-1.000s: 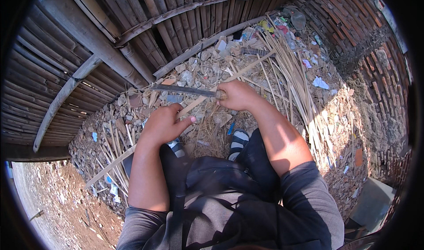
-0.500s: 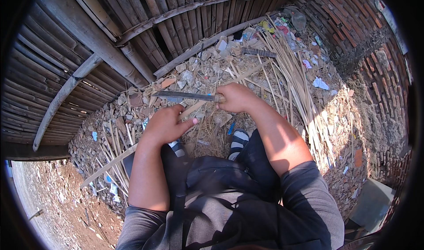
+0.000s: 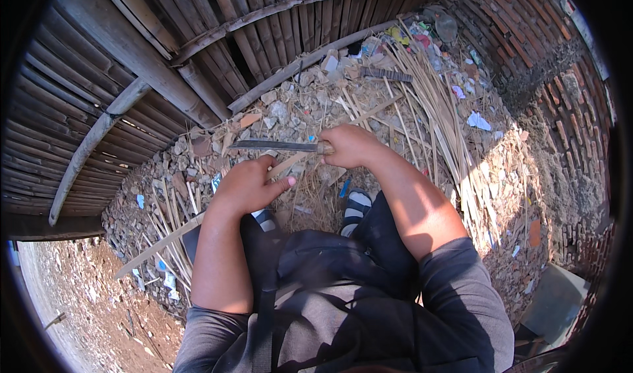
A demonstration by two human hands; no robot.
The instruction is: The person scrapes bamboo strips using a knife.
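My right hand (image 3: 346,146) is closed round the short handle of a long-bladed knife (image 3: 273,145), its dark blade pointing left. A long flat bamboo strip (image 3: 158,246) runs slantwise from the lower left, past my left hand, to the upper right beyond my right hand. My left hand (image 3: 247,185) grips this strip, with the thumb stretched to the right along the near side. Just right of the left fingers, the blade lies across the strip, seemingly against it. Part of the strip is hidden behind my hands and left forearm.
A large bundle of split bamboo strips (image 3: 448,142) lies on the right, and more strips (image 3: 173,218) lie on the left. Stones and litter cover the ground. A bamboo wall (image 3: 290,27) stands ahead, a brick wall (image 3: 527,24) at the right. Between my sandalled feet (image 3: 356,208) lies dry straw.
The bamboo strip has slid slightly toward the lower left. The knife and my right hand have shifted very slightly; my left hand stays in nearly the same place.
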